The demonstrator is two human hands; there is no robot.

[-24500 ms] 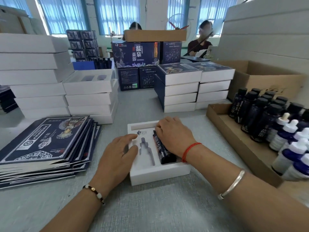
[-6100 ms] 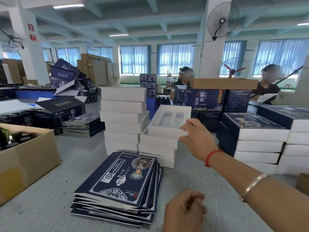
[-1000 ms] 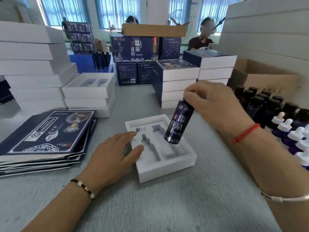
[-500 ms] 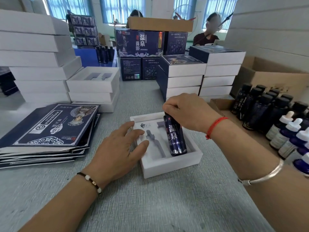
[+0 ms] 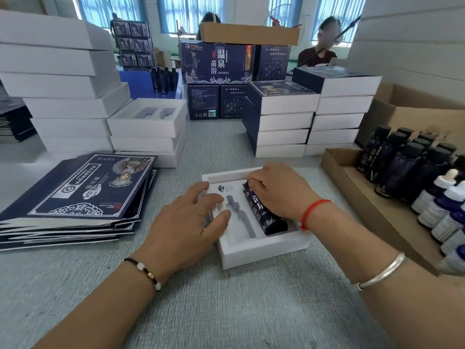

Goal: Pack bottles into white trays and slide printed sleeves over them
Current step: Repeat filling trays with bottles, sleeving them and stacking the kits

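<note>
A white tray (image 5: 264,253) lies on the grey table in front of me. A dark blue printed bottle (image 5: 266,217) lies in its right slot, bottom end toward me. My right hand (image 5: 279,192) covers the bottle's upper half, fingers curled over the cap end. The narrow left slot (image 5: 239,217) holds nothing. My left hand (image 5: 186,225) rests flat on the tray's left edge, fingers spread. A stack of flat printed sleeves (image 5: 83,192) lies to the left.
At right, a shallow cardboard carton (image 5: 352,187) holds upright dark bottles (image 5: 407,167) and white-capped dropper bottles (image 5: 448,205). Stacked white trays (image 5: 148,122) stand back left and sleeved boxes (image 5: 284,117) back centre. People sit beyond the printed cartons.
My right hand brought the bottle down from above the tray and laid it in the right slot. The left hand stayed on the tray's left edge.
</note>
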